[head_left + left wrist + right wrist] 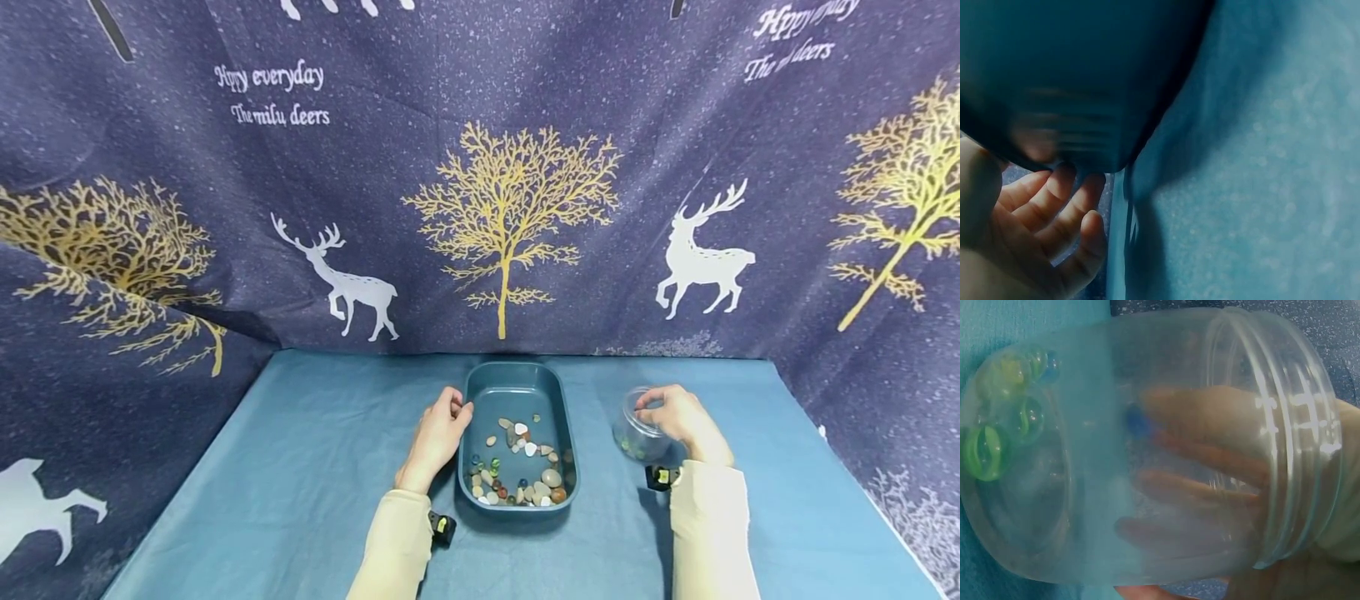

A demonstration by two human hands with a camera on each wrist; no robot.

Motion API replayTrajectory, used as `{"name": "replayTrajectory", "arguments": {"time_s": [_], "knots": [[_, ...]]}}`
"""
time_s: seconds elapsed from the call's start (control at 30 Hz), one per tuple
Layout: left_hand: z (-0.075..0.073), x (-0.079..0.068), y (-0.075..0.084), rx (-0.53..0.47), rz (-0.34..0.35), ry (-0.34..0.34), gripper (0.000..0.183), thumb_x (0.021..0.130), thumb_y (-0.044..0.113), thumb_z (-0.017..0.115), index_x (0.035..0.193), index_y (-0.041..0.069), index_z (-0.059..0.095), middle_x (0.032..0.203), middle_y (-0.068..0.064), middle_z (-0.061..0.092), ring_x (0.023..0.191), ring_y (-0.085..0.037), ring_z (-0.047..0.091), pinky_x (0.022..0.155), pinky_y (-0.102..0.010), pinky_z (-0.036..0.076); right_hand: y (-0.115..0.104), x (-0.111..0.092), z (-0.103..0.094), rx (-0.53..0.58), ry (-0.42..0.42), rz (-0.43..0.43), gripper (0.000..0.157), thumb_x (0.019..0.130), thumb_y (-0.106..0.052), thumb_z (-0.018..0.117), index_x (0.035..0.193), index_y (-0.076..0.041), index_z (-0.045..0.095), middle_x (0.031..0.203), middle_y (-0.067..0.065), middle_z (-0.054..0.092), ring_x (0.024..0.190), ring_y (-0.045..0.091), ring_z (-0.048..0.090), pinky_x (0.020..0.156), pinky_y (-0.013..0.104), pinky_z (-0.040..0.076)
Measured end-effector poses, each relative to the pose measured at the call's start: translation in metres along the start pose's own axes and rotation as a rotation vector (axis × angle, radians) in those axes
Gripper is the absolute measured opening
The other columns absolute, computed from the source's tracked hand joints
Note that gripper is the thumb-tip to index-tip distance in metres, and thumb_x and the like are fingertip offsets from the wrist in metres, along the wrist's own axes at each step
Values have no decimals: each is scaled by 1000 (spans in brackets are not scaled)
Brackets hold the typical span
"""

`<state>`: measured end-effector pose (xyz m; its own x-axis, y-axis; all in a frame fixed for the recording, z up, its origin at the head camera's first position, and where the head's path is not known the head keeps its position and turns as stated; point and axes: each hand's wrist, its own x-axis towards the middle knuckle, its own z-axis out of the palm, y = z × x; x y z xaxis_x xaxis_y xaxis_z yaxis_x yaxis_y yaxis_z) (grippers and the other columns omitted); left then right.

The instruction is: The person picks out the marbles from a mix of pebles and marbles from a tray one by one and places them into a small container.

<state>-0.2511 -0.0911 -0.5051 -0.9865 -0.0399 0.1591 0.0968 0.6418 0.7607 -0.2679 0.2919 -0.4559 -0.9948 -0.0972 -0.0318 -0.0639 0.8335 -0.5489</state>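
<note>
A dark teal oval-cornered tray [501,403] holds several pebbles [551,477] and glass marbles [495,467], mostly towards its near end. My left hand [438,429] grips the tray's left rim; in the left wrist view its fingers [1050,194] bend up against the outer wall. To the right stands a clear plastic jar [628,433] with several green, yellowish and blue marbles at its bottom, among them a green marble [985,453]. My right hand [684,421] reaches in at the jar's mouth. Seen through the jar wall, its thumb and finger pinch a blue marble [1138,420].
A blue-green cloth [300,483] covers the table. Behind it hangs a dark blue curtain [450,292] printed with deer and trees. Small black wrist cameras sit by each cuff, one [442,529] near the tray and another [662,477] near the jar.
</note>
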Motion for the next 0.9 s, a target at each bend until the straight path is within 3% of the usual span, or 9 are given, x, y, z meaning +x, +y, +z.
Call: {"name": "replayTrajectory", "arguments": {"time_s": [0.23,0.57,0.9], "knots": [[0,0,0,2,14,-1,13,98,31,58,98,19,53,83,8,62,70,-11,56,67,-35,44,1,0,1,10,-22,20,26,85,-16,68,107,-3,73,123,28,60,113,51,52,89,58,43],[-1,-2,0,-27,13,-31,13,99,30,57,100,18,53,88,5,63,74,-12,58,69,-37,45,-2,-9,-11,-14,-41,-31,34,94,-28,64,114,-2,71,132,30,52,122,55,43,92,62,40],[-1,0,0,-35,5,-41,14,100,31,57,101,17,53,86,6,62,71,-12,56,67,-35,44,-33,-29,-40,-27,72,-110,47,97,-36,61,130,-4,59,136,26,50,125,49,43,94,63,37]]}}
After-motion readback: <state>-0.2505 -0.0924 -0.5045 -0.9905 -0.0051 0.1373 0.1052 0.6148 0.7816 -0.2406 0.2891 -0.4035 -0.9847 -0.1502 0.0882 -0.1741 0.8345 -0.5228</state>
